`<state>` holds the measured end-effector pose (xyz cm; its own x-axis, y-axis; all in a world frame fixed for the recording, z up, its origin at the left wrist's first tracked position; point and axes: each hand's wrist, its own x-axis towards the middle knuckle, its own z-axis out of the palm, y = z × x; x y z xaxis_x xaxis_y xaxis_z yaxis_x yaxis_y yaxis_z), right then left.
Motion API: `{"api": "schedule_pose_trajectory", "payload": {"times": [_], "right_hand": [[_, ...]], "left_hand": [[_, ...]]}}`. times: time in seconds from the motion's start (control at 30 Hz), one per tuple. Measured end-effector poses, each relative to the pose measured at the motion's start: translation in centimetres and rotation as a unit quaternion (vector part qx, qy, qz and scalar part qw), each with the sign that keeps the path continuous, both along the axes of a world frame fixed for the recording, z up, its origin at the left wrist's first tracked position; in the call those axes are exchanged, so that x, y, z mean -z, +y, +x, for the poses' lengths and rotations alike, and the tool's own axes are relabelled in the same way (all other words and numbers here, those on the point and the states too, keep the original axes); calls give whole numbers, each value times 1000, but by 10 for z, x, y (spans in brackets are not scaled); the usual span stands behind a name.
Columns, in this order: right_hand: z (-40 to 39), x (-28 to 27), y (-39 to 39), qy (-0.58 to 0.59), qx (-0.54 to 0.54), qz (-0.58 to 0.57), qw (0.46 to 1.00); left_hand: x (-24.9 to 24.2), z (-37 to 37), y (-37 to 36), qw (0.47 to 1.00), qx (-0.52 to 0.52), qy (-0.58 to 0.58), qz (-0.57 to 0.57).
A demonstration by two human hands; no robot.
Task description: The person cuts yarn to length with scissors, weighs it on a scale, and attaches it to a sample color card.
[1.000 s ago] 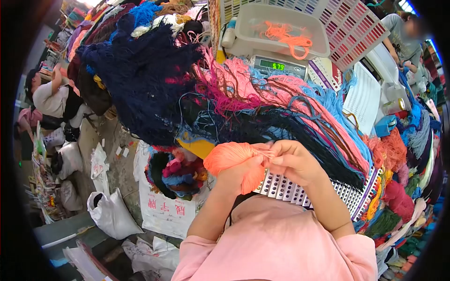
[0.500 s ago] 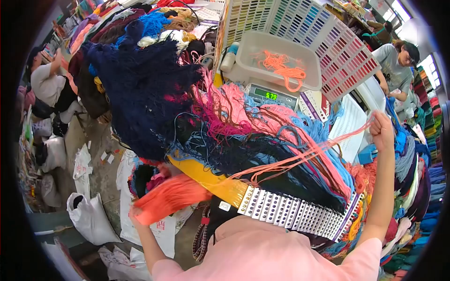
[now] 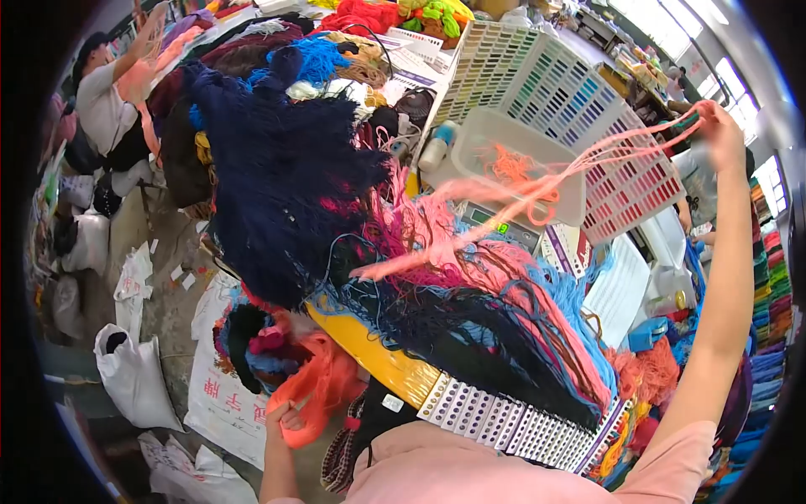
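Observation:
My left hand (image 3: 284, 424) is closed around a coral skein of thread (image 3: 323, 382), which hangs in a loose bundle at the lower left, beside the yellow edge (image 3: 369, 344) of the table. Raised at the upper right, my right hand (image 3: 722, 139) grips one end of some coral thread strands (image 3: 579, 172). These strands stretch down leftward across a plastic tub, their loose ends blurred above the pile. Under them lie pink threads (image 3: 504, 281) and dark navy threads (image 3: 285, 176). Some orange thread (image 3: 508, 164) rests in the tub (image 3: 470, 151).
A digital scale (image 3: 508, 233) sits under the tub, partly covered by strands. Behind stands a colour chart (image 3: 625, 139). Cards with rows of dots (image 3: 495, 416) line the table's front edge. White sacks (image 3: 138, 378) lie on the floor at left, where a person (image 3: 105, 92) handles thread.
My right hand has risen up and to the right, swinging the strands off the front of the pile. My left hand has lowered slightly rightward, and its skein now hangs bunched.

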<state>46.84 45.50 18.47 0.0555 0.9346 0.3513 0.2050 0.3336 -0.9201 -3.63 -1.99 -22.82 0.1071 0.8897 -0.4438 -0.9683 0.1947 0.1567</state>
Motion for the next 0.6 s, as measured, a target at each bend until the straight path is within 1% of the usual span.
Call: {"api": "schedule_pose_trajectory", "payload": {"times": [0.03,0.07,0.1,0.13,0.17,0.2,0.23,0.27,0.3,0.33,0.37,0.47,0.5,0.57,0.6], "right_hand": [[2,3,2,-41,-17,16,999],[-33,15,-14,-136,-148,-1,980],[-70,38,-26,-127,-8,25,992],[-88,59,-30,-234,6,53,971],[-99,88,-28,-308,-1,109,945],[-115,117,-39,-371,-40,200,906],[-123,146,-41,-465,-35,288,836],[-118,186,-42,-581,-3,219,784],[-124,210,-59,-637,-16,231,735],[-122,227,-71,-690,-45,162,704],[-113,243,-77,-671,-61,149,724],[-115,237,-110,-531,27,218,819],[-108,239,-114,-528,42,140,837],[-103,240,-119,-543,52,174,820],[-101,241,-121,-549,58,192,811]], "left_hand": [[-4,3,5,1000,15,11,0],[-7,8,11,999,33,23,-3],[-9,15,20,998,54,39,-8],[-10,23,25,996,75,56,-15],[-9,29,32,992,96,78,-21],[-8,36,34,988,114,103,-27],[-4,39,37,983,131,123,-33],[-2,41,38,978,146,144,-39],[-1,42,38,978,153,133,-40],[0,42,37,980,158,112,-41],[-5,43,37,990,142,5,-26],[-45,54,42,988,139,-66,-17],[-46,57,44,988,143,-55,-16],[-49,61,47,987,155,-28,-13],[-48,63,50,986,167,-24,14]]}}
